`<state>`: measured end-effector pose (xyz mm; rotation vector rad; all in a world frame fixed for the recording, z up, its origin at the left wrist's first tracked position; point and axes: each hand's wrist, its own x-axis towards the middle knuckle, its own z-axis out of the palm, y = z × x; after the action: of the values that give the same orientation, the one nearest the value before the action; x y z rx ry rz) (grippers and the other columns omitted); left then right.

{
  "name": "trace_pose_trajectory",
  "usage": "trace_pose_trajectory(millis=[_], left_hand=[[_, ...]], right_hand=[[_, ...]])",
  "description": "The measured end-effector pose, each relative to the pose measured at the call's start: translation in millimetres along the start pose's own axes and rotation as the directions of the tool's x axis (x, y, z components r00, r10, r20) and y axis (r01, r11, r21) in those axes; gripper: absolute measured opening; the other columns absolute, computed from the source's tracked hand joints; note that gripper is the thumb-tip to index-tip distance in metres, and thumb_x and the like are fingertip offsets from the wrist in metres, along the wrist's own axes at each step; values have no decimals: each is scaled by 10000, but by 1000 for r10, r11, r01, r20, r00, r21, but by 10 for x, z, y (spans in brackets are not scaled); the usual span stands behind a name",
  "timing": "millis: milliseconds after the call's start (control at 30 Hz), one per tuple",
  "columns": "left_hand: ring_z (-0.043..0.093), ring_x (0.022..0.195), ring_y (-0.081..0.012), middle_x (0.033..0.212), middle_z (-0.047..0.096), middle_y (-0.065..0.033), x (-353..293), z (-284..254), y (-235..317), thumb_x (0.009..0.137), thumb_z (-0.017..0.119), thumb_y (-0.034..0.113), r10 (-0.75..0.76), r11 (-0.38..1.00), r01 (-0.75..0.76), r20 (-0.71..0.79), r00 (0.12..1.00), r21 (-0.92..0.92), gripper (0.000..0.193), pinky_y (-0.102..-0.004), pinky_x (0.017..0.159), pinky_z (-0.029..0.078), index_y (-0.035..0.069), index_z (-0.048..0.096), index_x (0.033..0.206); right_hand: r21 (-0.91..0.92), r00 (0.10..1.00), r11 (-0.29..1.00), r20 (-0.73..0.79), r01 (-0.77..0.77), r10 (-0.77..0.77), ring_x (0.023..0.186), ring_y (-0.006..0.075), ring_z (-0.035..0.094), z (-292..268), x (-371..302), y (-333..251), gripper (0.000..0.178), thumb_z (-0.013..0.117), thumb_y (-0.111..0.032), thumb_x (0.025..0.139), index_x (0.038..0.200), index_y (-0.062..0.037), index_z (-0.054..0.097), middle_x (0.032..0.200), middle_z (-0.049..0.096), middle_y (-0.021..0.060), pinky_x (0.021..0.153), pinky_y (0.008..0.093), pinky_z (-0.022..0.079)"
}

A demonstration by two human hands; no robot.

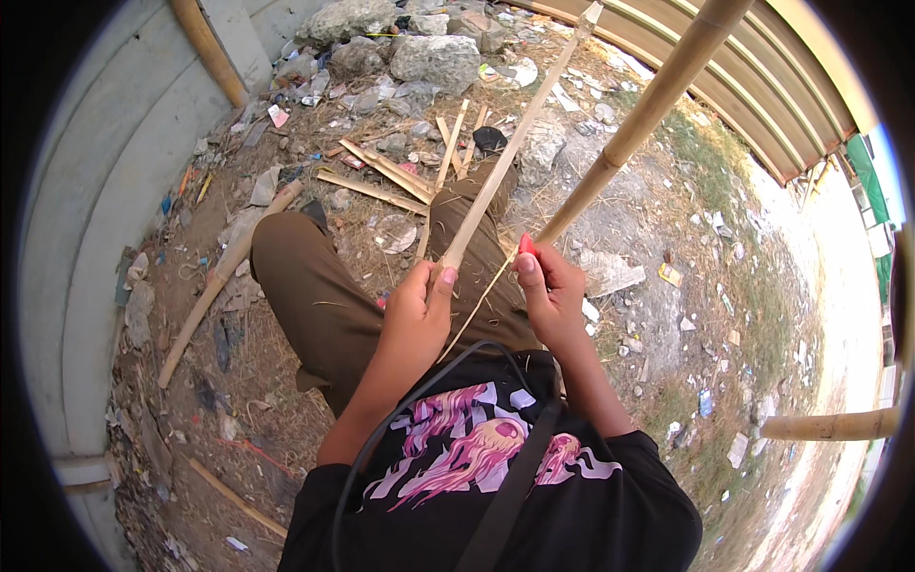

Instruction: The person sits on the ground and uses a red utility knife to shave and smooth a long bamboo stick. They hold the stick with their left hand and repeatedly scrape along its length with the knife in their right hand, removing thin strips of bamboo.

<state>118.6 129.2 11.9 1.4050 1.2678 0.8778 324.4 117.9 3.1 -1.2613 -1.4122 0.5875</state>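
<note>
My left hand [424, 300] is closed around the lower end of a long pale bamboo strip [519, 138], which slants up and away to the right. My right hand [553, 291] is closed on a small red object [526, 245]; only its tip shows above the fingers, so its kind is hidden. A thin bamboo sliver [481, 300] runs from beside the right hand down toward my lap. Under both hands are my brown trousers [319, 296], with fine shavings on them.
Several split bamboo pieces [381, 172] lie beyond my knees. A thick bamboo pole [648, 105] rises just past my right hand, and another pole [829, 425] juts in at right. Left lies a bamboo length [224, 276] near a grey wall [105, 219]. Rocks [434, 62] and litter cover the ground.
</note>
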Motion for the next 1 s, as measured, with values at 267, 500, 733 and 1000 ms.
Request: trace_pose_trajectory(millis=[267,500,733,1000], left_hand=[[385,580,-32,684,464,44,24,-51,-48,1127,540,339,-65,949,97,113,992,-300,338,-233,518,322,31,594,999],[244,497,-10,670,332,83,43,-209,24,1146,458,401,-124,731,369,420,899,-574,379,-214,433,175,65,523,981],[227,480,-14,657,307,79,109,-222,7,1157,427,383,-185,688,428,429,884,-586,372,-225,425,155,80,506,954],[292,544,-7,684,350,86,3,-146,29,1139,477,440,-211,703,497,519,828,-508,405,-203,483,208,82,531,958]], right_hand=[[-165,994,983,86,76,-62,531,175,492,115,91,-11,336,699,-312,1029,877,-20,634,615,527,84,528,350,399],[-263,932,912,265,315,-246,480,305,568,140,233,-19,381,782,-352,936,786,-55,597,574,545,115,476,402,413],[-421,869,763,302,490,-391,465,314,568,109,472,25,399,795,-358,917,744,-87,558,549,514,95,456,407,407],[-275,961,942,-142,191,-236,450,282,523,-101,1179,236,411,645,-338,1065,788,-46,568,529,486,97,460,372,388]])
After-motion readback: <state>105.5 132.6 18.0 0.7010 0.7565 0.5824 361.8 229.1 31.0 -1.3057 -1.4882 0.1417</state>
